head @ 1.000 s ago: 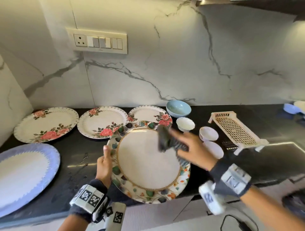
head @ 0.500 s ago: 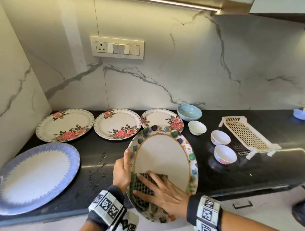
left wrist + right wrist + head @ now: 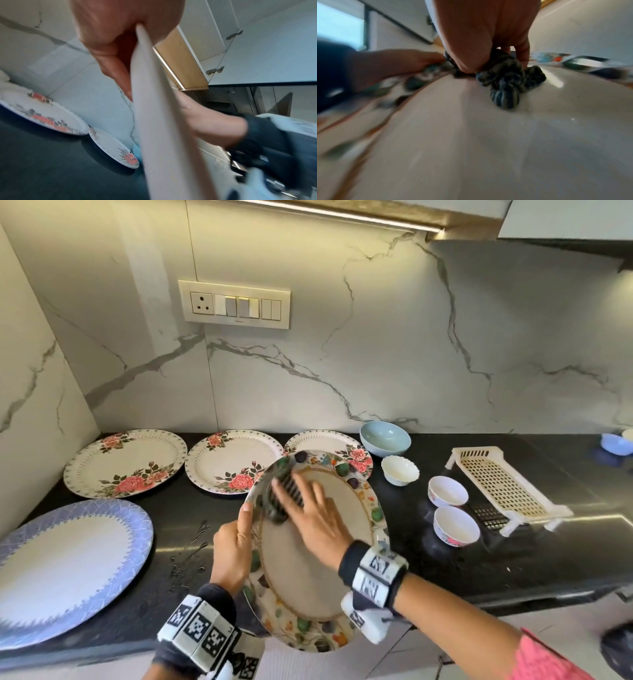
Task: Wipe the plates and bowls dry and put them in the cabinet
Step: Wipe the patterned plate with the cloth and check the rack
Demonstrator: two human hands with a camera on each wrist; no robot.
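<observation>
A large plate [image 3: 308, 570] with a leaf-and-fruit rim is held tilted above the counter's front edge. My left hand [image 3: 233, 546] grips its left rim, thumb on the face and fingers behind; the left wrist view shows the rim [image 3: 154, 121] edge-on in that hand [image 3: 120, 47]. My right hand [image 3: 298, 498] lies with spread fingers on a dark striped cloth [image 3: 277, 505], pressing it against the plate's upper left part. The right wrist view shows the bunched cloth [image 3: 505, 81] under the hand [image 3: 479, 33] on the plate's pale face [image 3: 471, 135].
Three rose plates [image 3: 125, 462] [image 3: 233, 460] [image 3: 356, 453] and a blue-rimmed plate [image 3: 68, 566] lie on the black counter [image 3: 513, 559]. To the right are a light blue bowl [image 3: 384, 437], a white bowl [image 3: 399, 470], two small bowls [image 3: 447, 491] [image 3: 455, 525] and a cream rack [image 3: 503, 487].
My right hand has slid the cloth from the plate's near lower part up to its upper left. The left hand keeps its hold on the rim.
</observation>
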